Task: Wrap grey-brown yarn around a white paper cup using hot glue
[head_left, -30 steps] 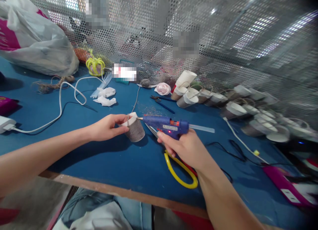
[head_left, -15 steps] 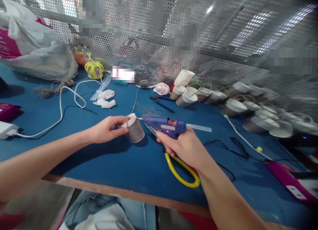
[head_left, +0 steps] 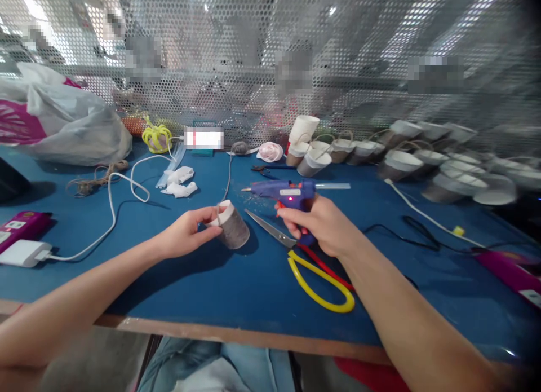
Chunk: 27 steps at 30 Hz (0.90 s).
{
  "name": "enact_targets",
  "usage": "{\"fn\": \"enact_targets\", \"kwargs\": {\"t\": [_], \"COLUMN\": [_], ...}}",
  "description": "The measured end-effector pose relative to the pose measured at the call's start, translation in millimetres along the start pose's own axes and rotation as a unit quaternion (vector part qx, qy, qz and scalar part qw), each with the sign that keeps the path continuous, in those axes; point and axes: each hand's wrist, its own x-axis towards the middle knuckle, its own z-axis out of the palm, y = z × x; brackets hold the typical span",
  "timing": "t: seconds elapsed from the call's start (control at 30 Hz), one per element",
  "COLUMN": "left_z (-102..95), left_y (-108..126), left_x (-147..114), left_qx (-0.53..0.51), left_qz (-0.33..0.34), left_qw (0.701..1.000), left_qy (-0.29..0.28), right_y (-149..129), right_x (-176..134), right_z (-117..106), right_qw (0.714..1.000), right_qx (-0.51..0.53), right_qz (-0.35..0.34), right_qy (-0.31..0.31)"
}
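Observation:
My left hand point(head_left: 193, 229) pinches the rim of a small cup point(head_left: 235, 229), white inside and wrapped in grey-brown cord. The cup tilts on its side just above or on the blue tabletop. Grey yarn point(head_left: 229, 175) runs from its rim back to a small ball point(head_left: 240, 148). In my right hand point(head_left: 323, 225) is a blue hot glue gun point(head_left: 283, 192) with a red trigger, a lit red light and a clear glue stick in its back. Its nozzle points left, apart from the cup. Below it lie scissors point(head_left: 322, 282) with red and yellow handles.
Several wrapped cups with cord handles point(head_left: 401, 162) stand at the back right. Pliers point(head_left: 264, 168), a pink ribbon roll point(head_left: 269, 152) and white scraps point(head_left: 180, 183) lie farther back. A plastic bag point(head_left: 84, 121), white cable point(head_left: 110, 211) and purple power strips point(head_left: 26, 227) flank the table.
The glue gun has moved up and away from the cup's rim, uncovering more of the scissors. My left hand still holds the cup. The camera view has shifted slightly.

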Motion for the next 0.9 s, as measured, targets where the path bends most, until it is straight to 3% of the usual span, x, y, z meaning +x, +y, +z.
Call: {"fn": "enact_targets", "kwargs": {"t": [0.07, 0.13, 0.3, 0.47, 0.57, 0.7, 0.77, 0.83, 0.9], "left_z": [0.1, 0.2, 1.3, 2.7, 3.6, 5.7, 7.1, 8.4, 9.2], "left_y": [1, 3, 9, 15, 16, 14, 14, 14, 14], "left_x": [-1, -2, -5, -7, -8, -8, -8, -8, -8], "left_qx": [0.028, 0.079, 0.232, 0.297, 0.316, 0.334, 0.337, 0.341, 0.346], "left_qz": [0.013, 0.03, 0.071, 0.106, 0.123, 0.131, 0.135, 0.14, 0.141], "left_qw": [1.0, 0.996, 0.97, 0.949, 0.94, 0.933, 0.932, 0.93, 0.928], "left_qy": [-0.002, -0.005, -0.02, -0.018, -0.013, -0.014, -0.017, -0.018, -0.016], "right_y": [7, 14, 29, 39, 32, 8, -5, -14, -18], "right_x": [14, 28, 52, 66, 68, 57, 47, 38, 33], "right_z": [-5, -10, -12, -5, -4, 7, 22, 39, 54], "right_qw": [0.997, 0.993, 0.99, 0.974, 0.957, 0.941, 0.952, 0.978, 0.982], "right_qx": [0.0, -0.026, -0.088, -0.171, -0.242, -0.304, -0.293, -0.194, -0.087], "right_qz": [0.004, 0.02, 0.071, 0.117, 0.103, 0.036, 0.006, -0.03, -0.046], "right_qy": [0.081, 0.112, 0.089, 0.092, 0.123, 0.146, 0.093, -0.074, -0.162]}}
